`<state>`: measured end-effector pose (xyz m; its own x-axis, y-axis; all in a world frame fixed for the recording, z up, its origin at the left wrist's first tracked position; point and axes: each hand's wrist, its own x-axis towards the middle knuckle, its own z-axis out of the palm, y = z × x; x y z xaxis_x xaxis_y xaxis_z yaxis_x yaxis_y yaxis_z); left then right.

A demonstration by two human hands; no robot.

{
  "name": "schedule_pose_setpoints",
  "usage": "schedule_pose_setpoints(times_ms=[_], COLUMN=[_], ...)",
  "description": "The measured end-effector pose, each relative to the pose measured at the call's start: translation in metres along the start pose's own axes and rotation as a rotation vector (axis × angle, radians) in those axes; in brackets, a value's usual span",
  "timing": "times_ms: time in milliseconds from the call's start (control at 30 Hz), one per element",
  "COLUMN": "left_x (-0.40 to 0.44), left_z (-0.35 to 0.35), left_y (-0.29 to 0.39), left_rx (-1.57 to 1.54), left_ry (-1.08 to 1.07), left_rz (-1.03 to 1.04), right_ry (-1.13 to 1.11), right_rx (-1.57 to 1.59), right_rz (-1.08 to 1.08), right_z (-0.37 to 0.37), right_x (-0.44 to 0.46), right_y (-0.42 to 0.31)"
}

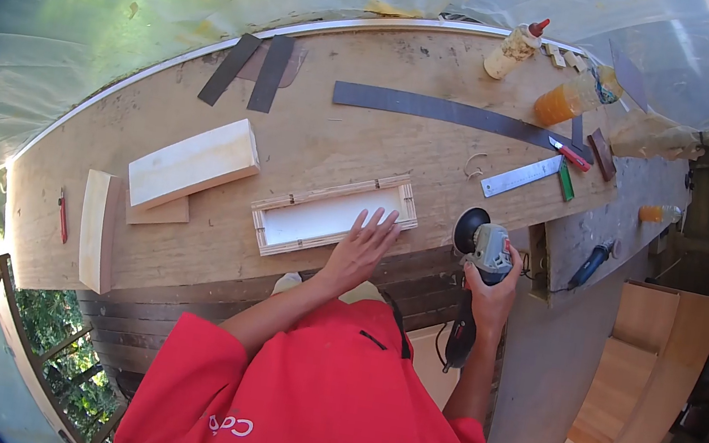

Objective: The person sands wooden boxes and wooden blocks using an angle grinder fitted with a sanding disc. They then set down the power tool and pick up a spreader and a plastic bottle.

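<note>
A shallow rectangular wooden box (309, 234) with a white inside lies near the front edge of the workbench. My left hand (362, 248) rests on its right end, fingers stretched out and apart. Off to the right, my right hand (492, 286) is wrapped round a grey angle grinder (491, 248) with a dark round disc (470, 228). The tool is held up by the bench's front edge, its black handle and cord hanging down. Left of the box, a pale wooden block (195, 165) lies partly over a flat wooden piece (158, 211).
Another wooden block (98, 231) and a red pencil-like tool (63, 215) lie at the left. Behind are dark strips (443, 110), a try square (520, 175), a red utility knife (571, 154) and a glue bottle (511, 53). A second grinder (589, 265) lies on the right-hand surface.
</note>
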<state>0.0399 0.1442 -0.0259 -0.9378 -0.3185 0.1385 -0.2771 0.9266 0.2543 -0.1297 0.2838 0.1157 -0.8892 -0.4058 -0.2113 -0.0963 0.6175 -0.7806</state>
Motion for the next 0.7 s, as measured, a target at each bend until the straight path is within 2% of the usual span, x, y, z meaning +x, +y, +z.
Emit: schedule_pose_setpoints(times_ms=[133, 200, 333, 433, 600, 633, 700], left_x=[0.013, 0.013, 0.011, 0.004, -0.05, -0.062, -0.084], left_z=[0.015, 0.017, 0.017, 0.012, -0.003, -0.013, -0.027], left_y=[0.002, 0.001, -0.004, -0.013, -0.036, -0.038, -0.039], left_rx=[-0.044, -0.047, -0.121, -0.153, -0.021, 0.008, 0.037], left_ry=[0.056, 0.065, 0.074, 0.022, -0.034, -0.055, -0.08], left_rz=[0.023, 0.035, 0.059, 0.051, -0.066, -0.096, -0.126], right_ry=[0.088, 0.158, 0.189, 0.109, 0.005, -0.068, -0.153], right_rx=[0.053, 0.086, 0.089, -0.003, -0.347, -0.424, -0.507], right_rz=[-0.003, -0.071, -0.025, 0.143, -0.05, -0.042, -0.168], right_z=[-0.007, -0.009, -0.01, -0.005, 0.024, 0.032, 0.05], right_x=[-0.018, -0.024, -0.044, -0.054, -0.056, -0.057, -0.06], right_y=[0.017, 0.032, 0.027, 0.012, 0.009, 0.003, -0.001])
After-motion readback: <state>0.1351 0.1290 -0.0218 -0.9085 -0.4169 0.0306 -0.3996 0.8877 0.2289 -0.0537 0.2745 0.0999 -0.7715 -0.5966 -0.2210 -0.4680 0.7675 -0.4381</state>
